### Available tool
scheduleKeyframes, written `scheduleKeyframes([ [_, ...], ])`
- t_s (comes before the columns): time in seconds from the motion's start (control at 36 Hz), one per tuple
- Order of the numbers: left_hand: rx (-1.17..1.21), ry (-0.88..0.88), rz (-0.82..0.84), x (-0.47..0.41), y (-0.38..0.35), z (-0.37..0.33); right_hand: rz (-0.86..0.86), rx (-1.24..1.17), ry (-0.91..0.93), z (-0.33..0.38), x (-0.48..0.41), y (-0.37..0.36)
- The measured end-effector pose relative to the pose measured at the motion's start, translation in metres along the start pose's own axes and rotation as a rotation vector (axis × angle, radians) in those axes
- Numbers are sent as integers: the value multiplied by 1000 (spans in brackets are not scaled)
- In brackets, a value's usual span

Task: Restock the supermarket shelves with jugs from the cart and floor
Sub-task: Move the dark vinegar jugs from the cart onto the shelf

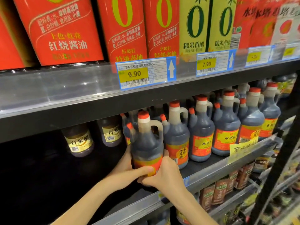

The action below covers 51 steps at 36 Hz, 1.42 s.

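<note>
At the left end of the row on the shelf (215,168), the left hand (128,171) and right hand (165,174) curl round the base of a jug (146,143), close beside its neighbour (177,138). Its bottom is hidden, so its seating is unclear. Released tilted, it could tip off the edge or knock the neighbour.

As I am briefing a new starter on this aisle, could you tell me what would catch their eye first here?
First, the dark vinegar jug with a red cap, held by the left grip and right grip at the front edge of the middle shelf. Next, the big red soy sauce bottles on the upper shelf, and the yellow 9.90 price tag beneath them.
</note>
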<state>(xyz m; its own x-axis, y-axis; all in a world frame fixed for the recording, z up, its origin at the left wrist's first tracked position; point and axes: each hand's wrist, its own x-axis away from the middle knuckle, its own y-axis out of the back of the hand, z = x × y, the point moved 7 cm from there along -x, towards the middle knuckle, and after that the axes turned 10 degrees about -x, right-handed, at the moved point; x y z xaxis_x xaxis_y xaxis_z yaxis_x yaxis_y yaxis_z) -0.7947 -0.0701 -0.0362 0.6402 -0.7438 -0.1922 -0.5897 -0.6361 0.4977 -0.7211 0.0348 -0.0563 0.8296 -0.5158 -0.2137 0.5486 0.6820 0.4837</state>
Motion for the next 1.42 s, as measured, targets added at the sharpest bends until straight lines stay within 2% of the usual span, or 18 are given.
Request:
scheduleKeyframes([
  [0.19,41,20,-15,0,-1,2,59,-87,83,3,2,3],
  [0.31,23,110,-23,5,1,14,127,-59,126,2,2,6],
  [0.44,-291,203,43,18,1,29,86,52,174,0,11,17],
  [0.58,-449,228,48,22,1,48,4,88,177,-9,18,20],
  [0.75,-459,233,43,15,1,50,32,152,192,-10,12,17],
  [0.89,-474,237,-4,7,2,51,101,359,205,2,7,14],
  [1.0,-461,243,-41,4,4,51,106,367,217,1,1,13],
  [1.08,-402,237,-81,3,6,47,71,282,223,-8,-4,14],
  [1.22,-406,237,-149,1,10,37,-169,80,326,-17,7,21],
  [1.33,-494,252,-158,2,11,32,-208,48,312,-22,5,23],
  [1.42,-556,228,-99,3,9,26,-232,39,319,-21,5,24],
])
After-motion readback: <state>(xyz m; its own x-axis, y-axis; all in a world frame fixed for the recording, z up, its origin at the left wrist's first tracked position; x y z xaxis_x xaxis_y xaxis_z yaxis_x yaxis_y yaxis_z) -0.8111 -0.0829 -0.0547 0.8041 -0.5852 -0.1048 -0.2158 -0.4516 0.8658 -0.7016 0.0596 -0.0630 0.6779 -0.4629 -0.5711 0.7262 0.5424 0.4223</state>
